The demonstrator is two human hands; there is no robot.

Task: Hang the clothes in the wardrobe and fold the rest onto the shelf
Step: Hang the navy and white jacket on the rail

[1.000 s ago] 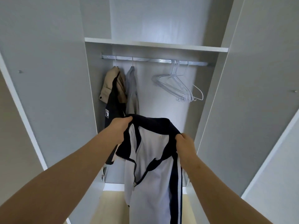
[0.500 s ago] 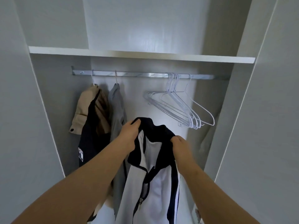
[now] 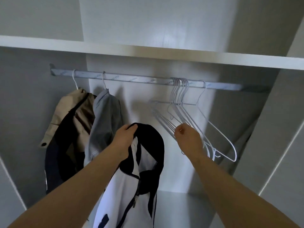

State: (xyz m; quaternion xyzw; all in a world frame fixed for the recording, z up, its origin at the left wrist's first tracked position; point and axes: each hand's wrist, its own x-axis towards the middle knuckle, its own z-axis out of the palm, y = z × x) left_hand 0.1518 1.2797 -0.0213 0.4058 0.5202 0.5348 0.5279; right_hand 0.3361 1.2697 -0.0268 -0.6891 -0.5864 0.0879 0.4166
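A white zip jacket with a dark navy collar [image 3: 131, 181] hangs from my left hand [image 3: 125, 139], which grips its collar in front of the open wardrobe. My right hand [image 3: 187, 137] is closed around the lower wire of the nearest of several white wire hangers [image 3: 184, 116]. Those hangers dangle in a bunch from the metal rail [image 3: 148, 80]. At the rail's left end hang a beige and navy jacket [image 3: 65, 129] and a grey garment [image 3: 105, 119], each on its own hanger.
A white shelf [image 3: 148, 51] runs above the rail. The wardrobe's side walls close in on the left and right, and an open door edge [image 3: 283, 162] stands at the right. Rail space lies between the grey garment and the hanger bunch.
My right hand let go of the jacket collar and moved up and right onto the wire hangers. The jacket now hangs from my left hand alone. The view came closer to the rail.
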